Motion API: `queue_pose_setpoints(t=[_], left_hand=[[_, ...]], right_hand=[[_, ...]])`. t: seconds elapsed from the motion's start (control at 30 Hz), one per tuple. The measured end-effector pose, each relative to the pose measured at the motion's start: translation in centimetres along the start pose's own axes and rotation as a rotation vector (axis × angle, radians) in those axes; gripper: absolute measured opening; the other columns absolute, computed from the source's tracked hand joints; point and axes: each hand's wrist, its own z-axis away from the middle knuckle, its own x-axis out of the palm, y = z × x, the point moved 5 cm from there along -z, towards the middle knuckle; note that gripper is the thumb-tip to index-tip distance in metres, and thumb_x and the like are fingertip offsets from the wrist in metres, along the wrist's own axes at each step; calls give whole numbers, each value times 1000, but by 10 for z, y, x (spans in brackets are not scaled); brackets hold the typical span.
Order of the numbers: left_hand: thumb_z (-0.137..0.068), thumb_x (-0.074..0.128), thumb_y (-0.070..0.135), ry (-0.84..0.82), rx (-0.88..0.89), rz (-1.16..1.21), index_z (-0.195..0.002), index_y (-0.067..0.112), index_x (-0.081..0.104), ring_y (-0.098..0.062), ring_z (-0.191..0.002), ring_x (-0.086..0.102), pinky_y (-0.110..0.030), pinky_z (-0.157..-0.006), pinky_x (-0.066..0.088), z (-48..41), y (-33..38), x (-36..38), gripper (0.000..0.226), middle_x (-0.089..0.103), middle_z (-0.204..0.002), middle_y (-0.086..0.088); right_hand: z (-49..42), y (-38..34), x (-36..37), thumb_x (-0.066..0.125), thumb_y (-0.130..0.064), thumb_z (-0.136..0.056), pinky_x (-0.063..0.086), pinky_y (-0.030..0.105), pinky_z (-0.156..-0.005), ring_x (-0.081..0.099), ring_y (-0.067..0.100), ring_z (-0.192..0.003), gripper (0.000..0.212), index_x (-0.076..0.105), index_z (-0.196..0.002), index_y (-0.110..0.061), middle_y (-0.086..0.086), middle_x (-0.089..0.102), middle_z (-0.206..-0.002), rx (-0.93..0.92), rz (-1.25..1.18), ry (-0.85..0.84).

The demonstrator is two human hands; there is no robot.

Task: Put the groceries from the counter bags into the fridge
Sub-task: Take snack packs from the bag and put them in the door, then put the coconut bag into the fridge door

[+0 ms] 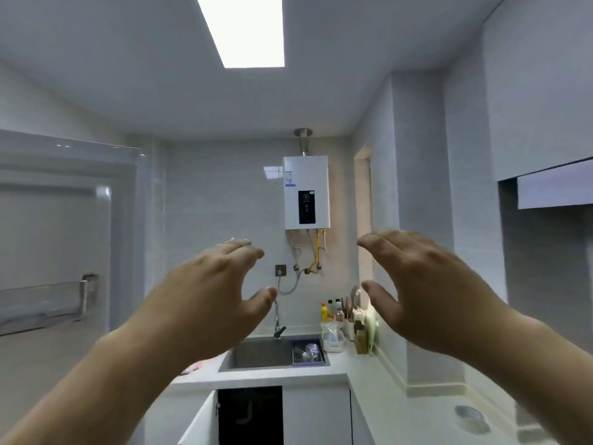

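Two empty hands raised in a kitchen.
The left hand [208, 293] and right hand [426, 293] hover apart, palms facing, fingers [244, 248] loosely spread, before a heater [306, 192] above the sink [256, 353] in the bench [272, 377]; a fridge door [64, 236] stands left.

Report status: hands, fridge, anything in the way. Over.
Left hand open, raised, empty. Right hand the same. Fridge door stands open at left; no grocery bags in view. Under-sink cabinet door hangs open below.
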Motion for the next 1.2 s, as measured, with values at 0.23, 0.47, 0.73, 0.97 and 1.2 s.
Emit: queue_pose_setpoints(t=[0.23, 0.47, 0.73, 0.97, 1.2], left_hand=[[-80, 57, 52, -43, 190, -45, -133, 17, 55, -25, -131, 49, -39, -102, 42, -36, 104, 99, 64, 53, -141, -7], [-85, 43, 68, -238, 445, 253, -152, 31, 16, -12, -149, 5, -32, -118, 12, -55, 237, 201, 81, 7, -161, 8], [-52, 5, 90, -521, 785, 426, -153, 34, 7, -5, -147, -2, -27, -118, 11, -53, 365, 323, 116, 1, -161, 12], [-43, -3, 100, -621, 1020, 643, -151, 32, 21, -7, -148, 8, -28, -117, 17, -30, 474, 378, 130, 16, -160, 10], [-48, -7, 98, -681, 1230, 814, -152, 32, 19, -8, -148, 5, -28, -116, 17, 11, 551, 396, 125, 13, -160, 10]], right_hand=[[87, 101, -1, 47, -45, -96, 28, 33, -113, 36, 17, -138, 63, 24, -151, -27, -5, 36, -152, 232, 144, -207], [199, 190, 16, 80, -51, -62, 58, 39, -79, 68, 26, -101, 71, 63, -122, -16, 6, 69, -115, 546, 438, -392], [332, 251, 6, 48, -47, -96, 28, 38, -113, 30, 27, -140, 67, 22, -152, -23, 2, 29, -154, 965, 481, -556], [412, 261, -6, 50, -43, -94, 34, 41, -109, 36, 29, -131, 59, 30, -145, -21, 5, 39, -144, 1332, 595, -636], [467, 232, -26, 45, -42, -96, 38, 38, -106, 39, 25, -130, 59, 26, -149, -23, 2, 41, -143, 1582, 715, -647]])
